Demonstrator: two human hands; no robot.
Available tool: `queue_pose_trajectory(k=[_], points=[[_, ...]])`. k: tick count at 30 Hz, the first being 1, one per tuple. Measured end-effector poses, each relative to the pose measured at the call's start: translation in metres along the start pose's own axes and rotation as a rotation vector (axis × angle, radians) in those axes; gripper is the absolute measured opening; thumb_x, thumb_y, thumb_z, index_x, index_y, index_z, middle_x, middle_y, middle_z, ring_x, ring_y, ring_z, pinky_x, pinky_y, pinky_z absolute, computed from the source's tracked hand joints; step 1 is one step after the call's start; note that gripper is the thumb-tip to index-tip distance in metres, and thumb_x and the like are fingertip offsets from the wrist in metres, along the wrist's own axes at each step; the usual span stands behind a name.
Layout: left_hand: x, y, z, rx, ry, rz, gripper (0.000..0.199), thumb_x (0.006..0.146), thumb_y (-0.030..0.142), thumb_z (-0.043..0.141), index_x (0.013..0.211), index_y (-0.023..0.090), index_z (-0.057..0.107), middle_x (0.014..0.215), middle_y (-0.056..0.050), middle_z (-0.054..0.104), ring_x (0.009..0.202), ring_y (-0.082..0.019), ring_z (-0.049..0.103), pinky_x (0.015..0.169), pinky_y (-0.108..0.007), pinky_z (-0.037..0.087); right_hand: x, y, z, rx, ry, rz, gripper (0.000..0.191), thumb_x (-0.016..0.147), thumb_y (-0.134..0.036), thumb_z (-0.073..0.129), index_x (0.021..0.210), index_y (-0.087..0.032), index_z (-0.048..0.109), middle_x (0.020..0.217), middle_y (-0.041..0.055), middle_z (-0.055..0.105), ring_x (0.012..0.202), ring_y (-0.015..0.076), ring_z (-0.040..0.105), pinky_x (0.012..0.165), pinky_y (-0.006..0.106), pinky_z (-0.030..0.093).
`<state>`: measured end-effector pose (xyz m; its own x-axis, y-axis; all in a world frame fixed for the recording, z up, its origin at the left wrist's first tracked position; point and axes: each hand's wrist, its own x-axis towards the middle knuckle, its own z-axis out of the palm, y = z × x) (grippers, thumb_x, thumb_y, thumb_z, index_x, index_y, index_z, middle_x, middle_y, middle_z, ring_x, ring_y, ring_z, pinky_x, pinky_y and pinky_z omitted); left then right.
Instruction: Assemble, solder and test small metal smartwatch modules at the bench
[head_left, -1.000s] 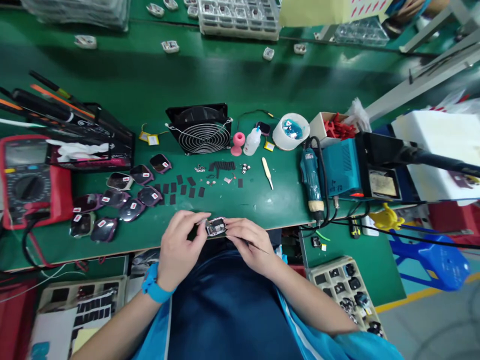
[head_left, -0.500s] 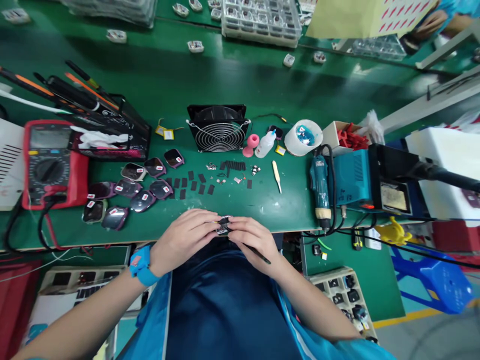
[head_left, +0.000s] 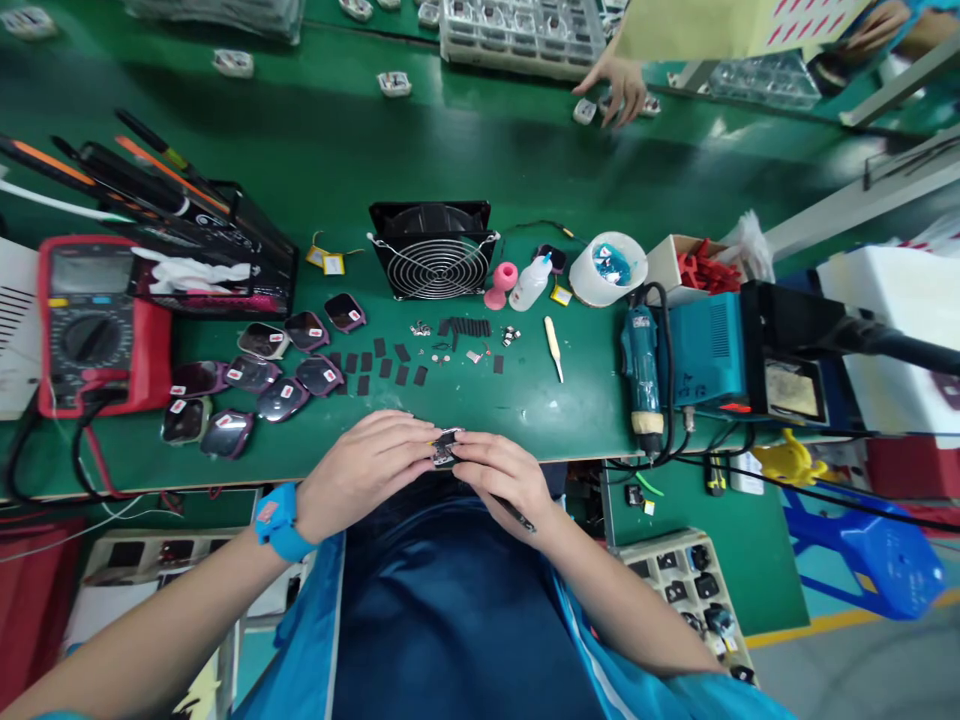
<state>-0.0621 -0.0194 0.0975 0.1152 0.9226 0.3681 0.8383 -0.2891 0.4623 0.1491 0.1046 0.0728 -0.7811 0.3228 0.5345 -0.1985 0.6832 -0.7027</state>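
Observation:
My left hand (head_left: 375,463) is closed on a small open electronic device (head_left: 445,447), held at the table's front edge. Bits of silver and black show inside it, but my fingers cover much of the rest. My right hand (head_left: 508,480) meets the device from the other side. Its fingers are closed round slim black tweezers (head_left: 514,514), whose back end points down to the right; their tips are hidden at the device. Just beyond both hands lie several black rectangular pads (head_left: 386,368) and some tiny metal parts (head_left: 474,356).
Several dark-screened watch faces (head_left: 283,397) lie left, near a red multimeter (head_left: 97,330). A fan (head_left: 435,255) stands centrally, a glue bottle (head_left: 531,284) beside it. Right are a white tub (head_left: 592,285), an electric screwdriver (head_left: 642,370) and a teal soldering station (head_left: 701,350). Another person's hand (head_left: 616,88) reaches in at the back.
Another person's hand has come in at the back right, over the small white-cased units there. My hands stay at the device with only slight movement. The view has shifted a little.

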Motion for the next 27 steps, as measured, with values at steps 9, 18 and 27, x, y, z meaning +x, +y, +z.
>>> queue_pose_trajectory(k=[9, 18, 27], points=[[-0.001, -0.002, 0.000, 0.009, -0.011, 0.001, 0.016, 0.104, 0.024, 0.059, 0.115, 0.024, 0.071, 0.118, -0.002, 0.079, 0.111, -0.016, 0.073, 0.105, -0.037, 0.056, -0.003, 0.002, 0.004, 0.015, 0.032, 0.000, 0.025, 0.098, -0.010, 0.062, 0.119, -0.019, 0.072, 0.115, 0.0130, 0.079, 0.122, 0.0247, 0.072, 0.098, 0.043, 0.064], [0.002, -0.003, -0.001, 0.010, -0.019, 0.048, 0.016, 0.103, 0.021, 0.059, 0.115, 0.022, 0.070, 0.116, -0.003, 0.079, 0.110, -0.016, 0.074, 0.105, -0.037, 0.056, 0.003, -0.002, 0.002, 0.153, 0.140, 0.118, 0.019, 0.099, -0.010, 0.062, 0.112, -0.017, 0.074, 0.109, 0.0118, 0.080, 0.112, 0.0227, 0.076, 0.098, 0.038, 0.064], [0.001, -0.004, -0.001, -0.033, -0.042, 0.004, 0.016, 0.103, 0.023, 0.060, 0.115, 0.024, 0.071, 0.115, -0.003, 0.079, 0.109, -0.016, 0.074, 0.106, -0.037, 0.057, -0.009, 0.006, 0.003, 0.098, 0.019, 0.050, 0.024, 0.097, -0.010, 0.064, 0.117, -0.021, 0.072, 0.117, 0.0107, 0.078, 0.123, 0.0244, 0.071, 0.103, 0.044, 0.063]])
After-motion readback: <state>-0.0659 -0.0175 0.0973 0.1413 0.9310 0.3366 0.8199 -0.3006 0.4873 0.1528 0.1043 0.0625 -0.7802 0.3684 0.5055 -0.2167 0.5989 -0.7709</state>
